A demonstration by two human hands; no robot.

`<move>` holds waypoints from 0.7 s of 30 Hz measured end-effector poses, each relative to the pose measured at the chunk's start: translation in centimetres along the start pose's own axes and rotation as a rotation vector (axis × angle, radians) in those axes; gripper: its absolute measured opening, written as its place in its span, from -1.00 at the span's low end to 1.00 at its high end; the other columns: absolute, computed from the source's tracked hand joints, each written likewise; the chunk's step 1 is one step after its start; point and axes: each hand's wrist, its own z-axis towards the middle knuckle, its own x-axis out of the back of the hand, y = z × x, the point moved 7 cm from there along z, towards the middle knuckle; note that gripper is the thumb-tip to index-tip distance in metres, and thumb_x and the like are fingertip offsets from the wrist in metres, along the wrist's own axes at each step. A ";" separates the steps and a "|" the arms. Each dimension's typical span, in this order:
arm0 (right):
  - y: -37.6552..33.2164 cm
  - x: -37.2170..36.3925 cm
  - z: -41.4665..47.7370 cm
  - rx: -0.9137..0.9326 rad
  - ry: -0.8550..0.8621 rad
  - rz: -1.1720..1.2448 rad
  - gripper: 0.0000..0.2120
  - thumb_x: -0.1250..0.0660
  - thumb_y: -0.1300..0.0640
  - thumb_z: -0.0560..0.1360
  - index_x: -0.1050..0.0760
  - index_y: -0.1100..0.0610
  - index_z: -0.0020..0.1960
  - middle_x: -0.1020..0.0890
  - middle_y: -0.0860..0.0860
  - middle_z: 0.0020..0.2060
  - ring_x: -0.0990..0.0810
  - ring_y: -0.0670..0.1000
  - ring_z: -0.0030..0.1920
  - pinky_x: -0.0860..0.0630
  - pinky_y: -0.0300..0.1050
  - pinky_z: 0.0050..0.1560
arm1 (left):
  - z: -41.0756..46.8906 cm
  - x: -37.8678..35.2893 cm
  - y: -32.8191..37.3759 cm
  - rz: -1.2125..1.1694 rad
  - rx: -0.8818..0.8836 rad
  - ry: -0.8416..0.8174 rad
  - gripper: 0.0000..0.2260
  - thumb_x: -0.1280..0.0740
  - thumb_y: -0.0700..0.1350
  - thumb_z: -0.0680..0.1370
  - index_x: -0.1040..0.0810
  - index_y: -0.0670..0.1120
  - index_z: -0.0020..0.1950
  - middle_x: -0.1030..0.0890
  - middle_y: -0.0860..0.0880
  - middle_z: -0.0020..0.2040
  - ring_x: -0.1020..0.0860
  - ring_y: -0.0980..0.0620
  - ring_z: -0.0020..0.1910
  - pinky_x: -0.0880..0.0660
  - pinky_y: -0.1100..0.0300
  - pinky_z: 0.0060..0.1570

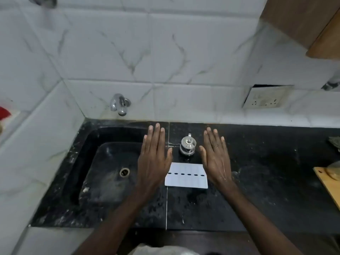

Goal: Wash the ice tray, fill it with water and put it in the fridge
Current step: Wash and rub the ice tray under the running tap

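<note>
Left hand, right hand: seemingly flat

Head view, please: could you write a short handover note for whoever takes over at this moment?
Left hand and right hand: both open, fingers straight, holding nothing.
Ice tray: flat on the black counter between the hands, right of the sink, in front of a small steel pot.
Done: nothing evident; no water visible from the tap.
Left: wash, fill, put in the fridge, which is out of view.
</note>
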 end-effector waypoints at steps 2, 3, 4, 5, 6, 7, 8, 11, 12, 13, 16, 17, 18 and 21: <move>2.0 -2.0 -1.5 -0.067 -0.078 -0.013 -0.47 -0.04 0.00 0.75 -0.20 0.20 0.65 -0.16 0.09 0.66 -0.04 0.07 0.68 -0.05 0.13 0.66 | -0.7 -1.8 -0.4 -0.004 0.041 -0.088 -0.42 -0.17 -0.01 0.71 -0.17 -0.25 0.66 -0.11 -0.20 0.69 -0.04 -0.17 0.69 -0.14 -0.14 0.63; 3.0 -3.3 -2.7 -0.095 -0.118 -0.018 -0.47 -0.04 -0.01 0.75 -0.23 0.21 0.64 -0.20 0.10 0.65 -0.08 0.08 0.68 -0.07 0.14 0.65 | -1.5 -2.9 -0.8 -0.002 0.054 -0.133 -0.42 -0.16 0.00 0.71 -0.16 -0.25 0.66 -0.10 -0.19 0.69 -0.03 -0.16 0.69 -0.11 -0.12 0.64; 3.9 -4.5 -4.1 -0.124 -0.155 -0.024 -0.48 -0.03 -0.01 0.74 -0.26 0.23 0.62 -0.23 0.12 0.64 -0.12 0.10 0.67 -0.10 0.15 0.64 | -2.4 -4.0 -1.2 0.004 0.058 -0.165 -0.42 -0.16 0.00 0.71 -0.16 -0.25 0.66 -0.10 -0.19 0.69 -0.03 -0.15 0.69 -0.10 -0.11 0.64; 4.7 -5.5 -5.1 -0.140 -0.174 -0.019 -0.48 -0.03 0.00 0.74 -0.29 0.24 0.61 -0.27 0.14 0.62 -0.16 0.12 0.65 -0.14 0.17 0.63 | -3.1 -5.1 -1.5 -0.003 0.065 -0.196 -0.42 -0.17 0.00 0.71 -0.16 -0.25 0.66 -0.11 -0.20 0.69 -0.03 -0.15 0.69 -0.10 -0.11 0.64; 5.3 -6.3 -6.0 -0.153 -0.207 -0.007 -0.49 -0.04 0.00 0.74 -0.31 0.25 0.59 -0.30 0.15 0.61 -0.20 0.14 0.64 -0.18 0.18 0.61 | -3.7 -6.3 -1.8 -0.011 0.066 -0.230 -0.42 -0.17 -0.01 0.71 -0.17 -0.26 0.66 -0.12 -0.20 0.69 -0.05 -0.15 0.69 -0.11 -0.11 0.64; 5.9 -7.2 -6.8 -0.169 -0.233 -0.002 -0.49 -0.05 0.01 0.74 -0.33 0.26 0.58 -0.33 0.17 0.59 -0.24 0.16 0.63 -0.21 0.18 0.60 | -4.3 -7.2 -2.2 -0.016 0.072 -0.255 -0.43 -0.18 -0.01 0.71 -0.18 -0.26 0.65 -0.14 -0.20 0.68 -0.06 -0.15 0.69 -0.11 -0.10 0.64; 6.4 -7.8 -7.4 -0.191 -0.257 -0.001 -0.50 -0.06 0.02 0.73 -0.34 0.27 0.57 -0.36 0.18 0.57 -0.27 0.17 0.61 -0.24 0.17 0.60 | -4.8 -8.2 -2.5 -0.016 0.073 -0.273 -0.43 -0.18 -0.02 0.71 -0.19 -0.26 0.65 -0.15 -0.21 0.68 -0.08 -0.15 0.68 -0.12 -0.09 0.64; 7.8 -10.4 -9.3 -0.305 -0.347 0.036 -0.54 -0.12 0.06 0.72 -0.42 0.30 0.51 -0.46 0.24 0.49 -0.41 0.23 0.52 -0.33 0.14 0.54 | -6.9 -11.7 -3.4 -0.051 0.119 -0.397 -0.44 -0.16 0.00 0.71 -0.22 -0.26 0.64 -0.20 -0.20 0.66 -0.12 -0.15 0.67 -0.14 -0.07 0.62; 8.4 -11.4 -10.1 -0.354 -0.379 0.063 -0.57 -0.15 0.08 0.72 -0.44 0.30 0.49 -0.50 0.26 0.45 -0.46 0.26 0.47 -0.38 0.13 0.50 | -7.7 -12.9 -3.7 -0.085 0.146 -0.444 -0.45 -0.15 0.00 0.71 -0.23 -0.26 0.64 -0.21 -0.20 0.66 -0.13 -0.16 0.67 -0.15 -0.07 0.62; 8.8 -12.2 -10.6 -0.397 -0.421 0.092 -0.60 -0.17 0.10 0.72 -0.47 0.28 0.46 -0.55 0.26 0.40 -0.51 0.28 0.40 -0.43 0.13 0.45 | -8.7 -14.5 -4.2 -0.121 0.198 -0.507 -0.46 -0.16 0.00 0.72 -0.24 -0.25 0.63 -0.21 -0.20 0.66 -0.12 -0.16 0.67 -0.14 -0.06 0.63; 9.5 -13.8 -11.8 -0.514 -0.496 0.157 -0.69 -0.17 0.13 0.68 -0.56 0.22 0.31 -0.66 0.24 0.16 -0.62 0.29 0.12 -0.52 0.07 0.12 | -11.5 -18.7 -5.7 -0.237 0.498 -0.678 -0.53 -0.21 0.01 0.71 -0.38 -0.22 0.56 -0.33 -0.19 0.61 -0.23 -0.18 0.62 -0.17 -0.02 0.60; 9.4 -14.1 -12.0 -0.552 -0.501 0.154 -0.74 -0.21 0.19 0.66 -0.58 0.24 0.25 -0.68 0.25 0.09 -0.64 0.28 0.05 -0.52 0.06 0.03 | -12.4 -19.7 -6.2 -0.272 0.609 -0.708 -0.57 -0.23 0.02 0.68 -0.46 -0.21 0.47 -0.44 -0.21 0.52 -0.36 -0.20 0.52 -0.29 -0.04 0.53; 9.1 -14.3 -12.1 -0.579 -0.509 0.153 -0.78 -0.25 0.25 0.64 -0.60 0.27 0.20 -0.69 0.27 0.05 -0.64 0.29 0.01 -0.52 0.06 -0.01 | -13.2 -20.6 -6.5 -0.289 0.704 -0.745 -0.59 -0.24 0.03 0.66 -0.51 -0.21 0.39 -0.52 -0.22 0.42 -0.45 -0.23 0.41 -0.38 -0.07 0.43; 8.3 -15.1 -12.4 -0.643 -0.523 0.195 -0.80 -0.27 0.29 0.62 -0.60 0.28 0.18 -0.69 0.26 0.06 -0.64 0.27 0.03 -0.53 0.04 0.03 | -14.8 -22.3 -6.8 -0.282 0.858 -0.816 -0.52 -0.19 0.16 0.60 -0.57 -0.19 0.27 -0.57 -0.26 0.28 -0.47 -0.28 0.33 -0.41 -0.16 0.36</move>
